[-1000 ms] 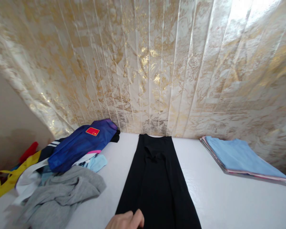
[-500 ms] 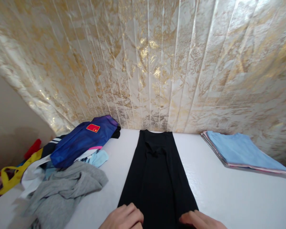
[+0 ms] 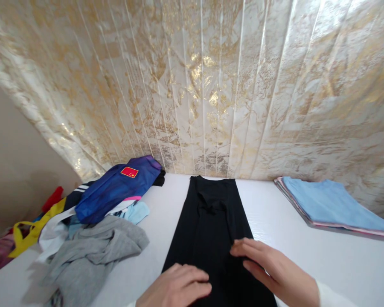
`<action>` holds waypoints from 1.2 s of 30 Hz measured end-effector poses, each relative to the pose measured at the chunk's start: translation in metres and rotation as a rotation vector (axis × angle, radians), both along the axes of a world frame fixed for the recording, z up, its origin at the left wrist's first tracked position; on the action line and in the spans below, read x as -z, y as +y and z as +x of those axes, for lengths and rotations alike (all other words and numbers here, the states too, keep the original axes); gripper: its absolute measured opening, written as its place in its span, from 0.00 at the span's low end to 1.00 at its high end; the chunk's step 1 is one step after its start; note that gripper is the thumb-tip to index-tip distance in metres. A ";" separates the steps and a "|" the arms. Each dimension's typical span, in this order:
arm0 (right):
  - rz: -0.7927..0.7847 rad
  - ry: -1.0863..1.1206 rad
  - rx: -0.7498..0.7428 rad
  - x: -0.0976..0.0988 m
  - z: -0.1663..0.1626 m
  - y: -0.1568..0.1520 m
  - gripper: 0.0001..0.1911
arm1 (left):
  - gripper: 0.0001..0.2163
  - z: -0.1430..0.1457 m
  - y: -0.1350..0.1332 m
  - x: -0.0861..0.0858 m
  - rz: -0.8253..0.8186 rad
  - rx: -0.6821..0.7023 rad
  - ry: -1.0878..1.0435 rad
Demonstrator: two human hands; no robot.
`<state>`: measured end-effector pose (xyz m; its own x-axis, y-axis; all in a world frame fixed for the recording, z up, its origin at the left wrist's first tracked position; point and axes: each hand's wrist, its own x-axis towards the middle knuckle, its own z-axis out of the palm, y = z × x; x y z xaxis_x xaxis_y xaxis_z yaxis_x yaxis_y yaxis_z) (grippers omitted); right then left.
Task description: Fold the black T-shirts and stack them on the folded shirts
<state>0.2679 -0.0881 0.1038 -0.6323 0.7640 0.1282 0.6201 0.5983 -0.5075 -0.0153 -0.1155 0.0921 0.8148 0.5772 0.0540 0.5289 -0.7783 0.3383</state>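
A long black garment point(image 3: 211, 221) lies flat down the middle of a white table point(image 3: 281, 221), its far end at the wall. My left hand point(image 3: 176, 288) rests palm-down on its near left part, fingers stretched flat. My right hand point(image 3: 273, 270) lies flat on its near right part, fingers extended and pointing left across the cloth. Neither hand grips anything.
A loose heap of clothes sits at the left: a grey top point(image 3: 92, 256), a blue jacket with a red flag patch point(image 3: 118, 187), yellow and red items point(image 3: 35, 226). A folded stack topped by a light blue shirt point(image 3: 333, 204) lies at the right. A gold-patterned wall point(image 3: 198, 85) stands behind.
Both hands have moved forward onto the black garment; a second ago only the left hand's fingers showed at the bottom edge. The right hand slid up along the cloth.
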 end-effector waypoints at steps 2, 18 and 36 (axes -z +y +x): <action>0.037 -0.098 0.083 0.015 -0.014 0.028 0.22 | 0.22 0.009 0.018 0.004 0.038 -0.038 0.070; 0.250 -0.431 0.278 0.080 -0.004 0.141 0.32 | 0.32 0.054 0.079 0.039 0.009 0.002 0.078; 0.219 -0.434 0.297 0.076 -0.007 0.138 0.33 | 0.24 0.046 0.064 0.049 0.014 0.182 0.056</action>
<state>0.2613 0.0502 0.0281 -0.4242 0.9020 0.0803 0.9019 0.4288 -0.0522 0.0307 -0.0514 0.0434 0.9079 0.4191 0.0124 0.3963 -0.8675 0.3006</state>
